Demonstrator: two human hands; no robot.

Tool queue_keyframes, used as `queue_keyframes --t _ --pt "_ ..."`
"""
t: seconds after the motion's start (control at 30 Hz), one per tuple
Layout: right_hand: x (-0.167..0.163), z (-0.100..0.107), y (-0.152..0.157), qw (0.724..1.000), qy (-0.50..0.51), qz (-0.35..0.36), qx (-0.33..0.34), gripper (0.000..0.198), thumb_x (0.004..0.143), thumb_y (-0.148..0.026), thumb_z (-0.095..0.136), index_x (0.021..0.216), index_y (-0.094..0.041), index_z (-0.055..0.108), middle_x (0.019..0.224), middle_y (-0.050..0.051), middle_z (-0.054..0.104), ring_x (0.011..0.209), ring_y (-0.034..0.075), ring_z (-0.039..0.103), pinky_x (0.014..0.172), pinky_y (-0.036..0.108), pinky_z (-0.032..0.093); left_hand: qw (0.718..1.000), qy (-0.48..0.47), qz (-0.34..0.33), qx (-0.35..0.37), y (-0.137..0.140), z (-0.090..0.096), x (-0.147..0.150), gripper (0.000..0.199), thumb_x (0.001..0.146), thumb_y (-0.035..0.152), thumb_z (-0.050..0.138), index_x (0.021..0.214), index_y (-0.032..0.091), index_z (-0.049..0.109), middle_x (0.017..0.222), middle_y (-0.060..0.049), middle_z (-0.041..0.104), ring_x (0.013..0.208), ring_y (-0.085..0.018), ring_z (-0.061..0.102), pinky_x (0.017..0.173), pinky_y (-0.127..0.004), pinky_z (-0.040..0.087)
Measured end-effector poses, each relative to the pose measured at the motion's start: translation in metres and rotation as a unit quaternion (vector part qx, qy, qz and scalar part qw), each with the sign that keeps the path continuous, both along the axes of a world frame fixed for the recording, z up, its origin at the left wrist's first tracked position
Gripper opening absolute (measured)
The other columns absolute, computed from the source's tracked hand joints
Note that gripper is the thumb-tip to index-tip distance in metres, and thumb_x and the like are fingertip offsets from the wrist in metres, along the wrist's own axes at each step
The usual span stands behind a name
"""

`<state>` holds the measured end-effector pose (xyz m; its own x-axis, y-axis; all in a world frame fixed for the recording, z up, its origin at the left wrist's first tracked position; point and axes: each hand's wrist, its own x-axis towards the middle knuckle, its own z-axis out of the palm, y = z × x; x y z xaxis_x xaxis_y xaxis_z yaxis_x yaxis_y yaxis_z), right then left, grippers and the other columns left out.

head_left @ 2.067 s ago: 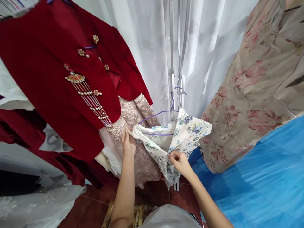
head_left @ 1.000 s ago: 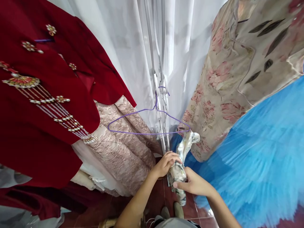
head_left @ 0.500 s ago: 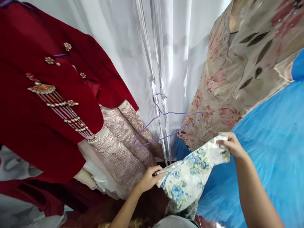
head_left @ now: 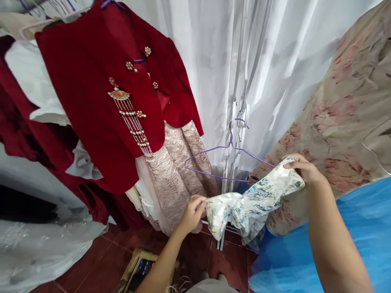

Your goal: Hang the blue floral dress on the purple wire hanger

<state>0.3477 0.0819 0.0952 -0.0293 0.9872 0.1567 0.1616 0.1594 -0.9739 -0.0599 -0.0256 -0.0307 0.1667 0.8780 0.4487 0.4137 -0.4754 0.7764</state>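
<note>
A white garment with a blue and green flower print [head_left: 255, 209] is stretched between my two hands, bunched in its middle. My left hand [head_left: 194, 210] pinches one edge at its left end. Its right end is gripped by my right hand [head_left: 301, 167], thumb over the cloth. Just beyond the garment, a purple wire hanger [head_left: 210, 149] hangs by its hook on a white metal stand [head_left: 233, 118]. The hanger's right end is partly covered by the garment and my right hand. What kind of garment it is, I cannot tell.
On the left hang a dark red jacket [head_left: 122, 101] with beaded ornaments and a pale pink textured skirt [head_left: 175, 175]. To the right are a beige floral dress [head_left: 332, 122] and blue tulle [head_left: 305, 260]. A box [head_left: 130, 270] stands on the red tiled floor [head_left: 91, 260].
The view has swung left and shows more floor. The garment, flatter before, is now more bunched and drawn out sideways, with both hands still holding it.
</note>
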Motion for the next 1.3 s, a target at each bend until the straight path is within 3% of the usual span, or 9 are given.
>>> queue_keyframes --t 0.1,0.27,0.4,0.57,0.7,0.87,1.13,1.2,1.3 --pt "-0.034 0.001 -0.013 0.985 0.102 0.077 -0.115 0.034 0.05 -0.036 0.09 0.073 -0.021 0.07 0.058 0.002 0.065 0.049 0.016 0.057 0.046 0.027 0.043 0.995 -0.047 0.085 -0.019 0.016 -0.009 -0.028 0.023 0.099 0.034 0.049 0.096 0.019 0.067 0.092 -0.006 0.072 0.09 -0.022 0.066 0.082 -0.031 0.05" --pt "-0.084 0.008 -0.019 0.957 0.149 0.18 -0.172 0.047 0.056 -0.038 0.095 0.092 -0.021 0.07 0.067 -0.002 0.067 0.052 0.013 0.061 0.049 0.021 0.048 0.978 -0.047 0.198 0.045 0.054 -0.004 -0.066 0.023 0.099 0.034 0.047 0.098 0.02 0.066 0.098 -0.007 0.072 0.099 -0.023 0.067 0.09 -0.034 0.051" --pt "-0.095 0.005 -0.024 0.964 0.114 0.169 -0.172 0.051 0.066 -0.046 0.092 0.107 -0.022 0.074 0.081 0.003 0.075 0.063 0.017 0.068 0.056 0.025 0.054 0.96 0.004 0.258 0.111 0.103 0.015 -0.084 0.022 0.097 0.029 0.045 0.095 0.02 0.065 0.097 -0.008 0.071 0.095 -0.024 0.066 0.088 -0.035 0.05" --pt "-0.102 -0.006 -0.028 0.972 0.105 0.155 -0.144 0.045 0.067 -0.053 0.089 0.096 -0.019 0.079 0.08 0.004 0.077 0.068 0.019 0.069 0.059 0.024 0.053 0.941 -0.029 0.294 0.168 0.17 0.058 -0.084 0.021 0.096 0.021 0.043 0.095 0.02 0.064 0.095 -0.007 0.071 0.091 -0.022 0.066 0.085 -0.031 0.049" --pt "-0.112 -0.013 -0.03 0.976 0.109 0.15 -0.115 0.044 0.07 -0.054 0.087 0.095 -0.019 0.08 0.079 0.004 0.077 0.066 0.018 0.068 0.057 0.023 0.05 0.929 -0.07 0.296 0.211 0.208 0.103 -0.074 0.02 0.096 0.015 0.044 0.097 0.019 0.064 0.101 -0.008 0.071 0.1 -0.022 0.065 0.093 -0.03 0.047" --pt "-0.125 -0.015 -0.033 0.97 0.131 0.166 -0.121 0.046 0.07 -0.055 0.087 0.093 -0.016 0.079 0.076 0.005 0.076 0.059 0.017 0.065 0.052 0.023 0.048 0.953 -0.062 0.235 0.181 0.227 0.137 -0.067 0.021 0.097 0.016 0.043 0.095 0.02 0.064 0.095 -0.005 0.07 0.088 -0.019 0.063 0.084 -0.027 0.046" --pt "-0.13 -0.012 -0.037 0.964 0.15 0.169 -0.142 0.042 0.068 -0.053 0.088 0.084 -0.016 0.076 0.071 0.004 0.074 0.057 0.016 0.064 0.052 0.023 0.048 0.951 0.075 0.246 0.174 0.225 0.132 -0.083 0.026 0.099 0.021 0.045 0.108 0.022 0.069 0.09 -0.005 0.072 0.081 -0.021 0.063 0.079 -0.028 0.044" --pt "-0.125 -0.012 -0.039 0.969 0.142 0.15 -0.133 0.039 0.069 -0.052 0.087 0.078 -0.016 0.075 0.065 0.002 0.07 0.052 0.014 0.059 0.048 0.022 0.044 0.958 0.111 0.21 0.16 0.227 0.126 -0.087 0.028 0.098 0.02 0.044 0.112 0.021 0.069 0.086 -0.006 0.071 0.078 -0.022 0.063 0.079 -0.029 0.044" --pt "-0.117 -0.01 -0.042 0.981 0.125 0.087 -0.119 0.041 0.068 -0.055 0.087 0.072 -0.017 0.072 0.059 0.002 0.067 0.047 0.015 0.055 0.044 0.025 0.041 0.973 0.124 0.115 0.16 0.226 0.115 -0.093 0.031 0.096 0.016 0.041 0.111 0.018 0.068 0.098 -0.008 0.072 0.09 -0.022 0.066 0.087 -0.029 0.046"
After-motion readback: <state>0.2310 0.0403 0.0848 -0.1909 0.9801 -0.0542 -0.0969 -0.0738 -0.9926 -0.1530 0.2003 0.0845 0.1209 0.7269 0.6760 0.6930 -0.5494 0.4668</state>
